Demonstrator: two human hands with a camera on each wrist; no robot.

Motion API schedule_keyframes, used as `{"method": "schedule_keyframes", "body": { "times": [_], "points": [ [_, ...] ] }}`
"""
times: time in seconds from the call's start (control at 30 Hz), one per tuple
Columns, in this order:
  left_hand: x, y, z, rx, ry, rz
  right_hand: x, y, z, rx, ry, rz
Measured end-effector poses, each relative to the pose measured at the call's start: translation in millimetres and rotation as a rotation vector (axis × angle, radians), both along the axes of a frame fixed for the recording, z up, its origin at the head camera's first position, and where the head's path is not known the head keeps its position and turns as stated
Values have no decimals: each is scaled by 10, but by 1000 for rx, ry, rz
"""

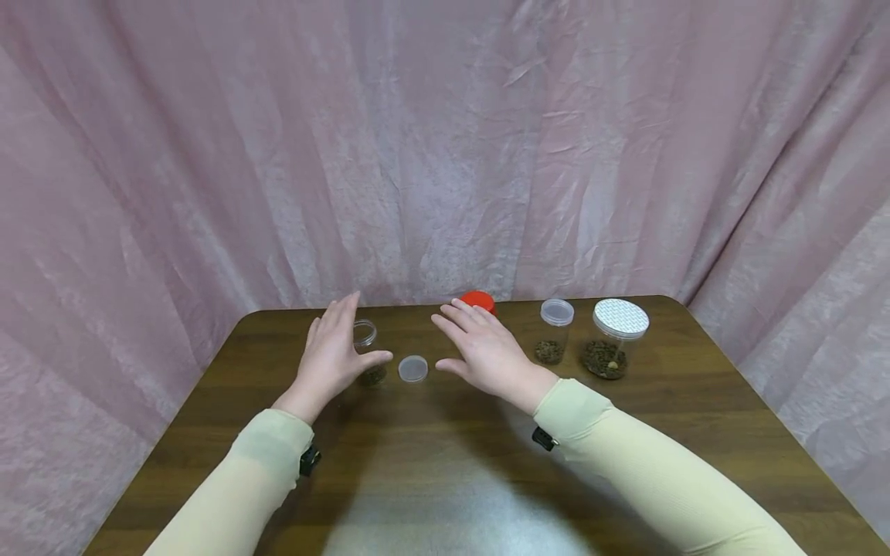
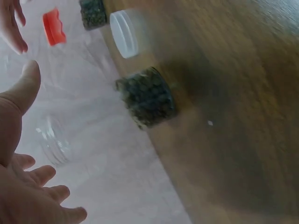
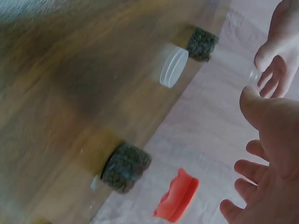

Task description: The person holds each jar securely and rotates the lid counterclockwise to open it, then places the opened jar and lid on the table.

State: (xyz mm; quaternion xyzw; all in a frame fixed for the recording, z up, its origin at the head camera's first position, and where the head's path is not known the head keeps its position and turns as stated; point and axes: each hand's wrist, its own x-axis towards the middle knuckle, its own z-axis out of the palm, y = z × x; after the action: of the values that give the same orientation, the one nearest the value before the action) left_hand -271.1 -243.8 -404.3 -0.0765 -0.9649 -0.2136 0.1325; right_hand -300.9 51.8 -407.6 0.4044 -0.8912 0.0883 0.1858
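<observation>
My left hand (image 1: 330,357) hovers with spread fingers and thumb beside a clear jar (image 1: 365,333). Dark dried bits (image 2: 147,98) lie in the bottom of that jar, and its ringed rim shows no lid. No contact between hand and jar is plain. To the jar's right, a translucent round lid (image 1: 413,368) lies on the table. Over the table my right hand (image 1: 490,354) is held out with loose fingers and nothing in it. Behind it stands a jar with a red lid (image 1: 478,300), mostly hidden in the head view; its dark contents (image 3: 125,168) show in the right wrist view.
On the right stand a slim jar with a translucent lid (image 1: 557,311) and a wider jar with a white patterned lid (image 1: 621,317), both partly filled with brown bits. The brown wooden table (image 1: 417,463) ends at a pink curtain (image 1: 445,154).
</observation>
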Motion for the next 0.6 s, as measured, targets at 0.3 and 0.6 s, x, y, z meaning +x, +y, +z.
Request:
{"method": "schedule_keyframes", "body": {
  "times": [0.3,0.6],
  "points": [
    [95,316,51,-170,58,-35,-42,187,43,-10,-21,-75],
    [150,640,101,-250,97,-111,-84,308,65,-18,-80,-162]
  ]
}}
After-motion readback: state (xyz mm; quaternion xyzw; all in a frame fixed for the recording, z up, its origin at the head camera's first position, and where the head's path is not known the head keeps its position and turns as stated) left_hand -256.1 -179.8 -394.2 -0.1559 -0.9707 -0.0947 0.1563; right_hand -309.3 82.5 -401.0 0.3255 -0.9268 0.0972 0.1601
